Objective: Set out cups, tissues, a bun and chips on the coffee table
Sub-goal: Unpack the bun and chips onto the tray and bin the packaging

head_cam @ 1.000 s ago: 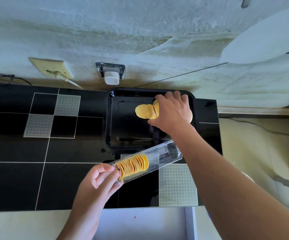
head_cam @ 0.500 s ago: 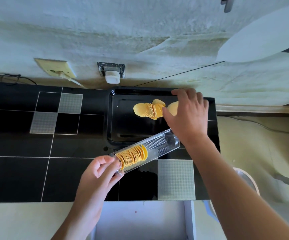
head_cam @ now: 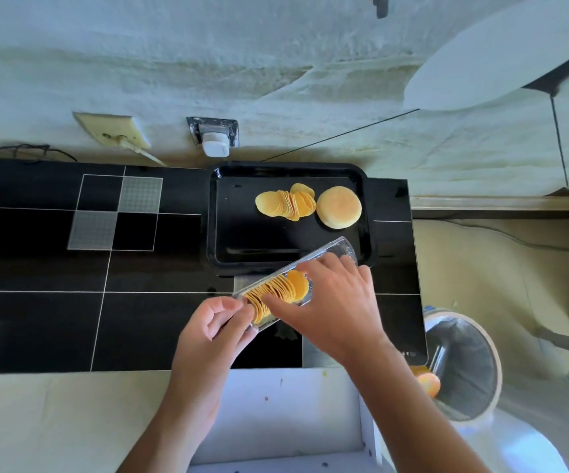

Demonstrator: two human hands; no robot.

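While the left hand [head_cam: 214, 331] steadies the tray [head_cam: 327, 259], right fingers [head_cam: 278, 299] straddle its chips [head_cam: 281, 292].

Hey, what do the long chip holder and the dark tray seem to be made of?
Chip holder: likely clear rigid plastic; the chips show through its ribbed, glinting walls. Tray: glossy black, probably plastic or lacquered metal, judging by the reflections on its rim.

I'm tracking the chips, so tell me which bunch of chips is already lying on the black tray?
The fanned chips beside the bun lie loose on the black tray: chips on the tray. The others, chips in the clear sleeve, sit in packaging held by both hands.
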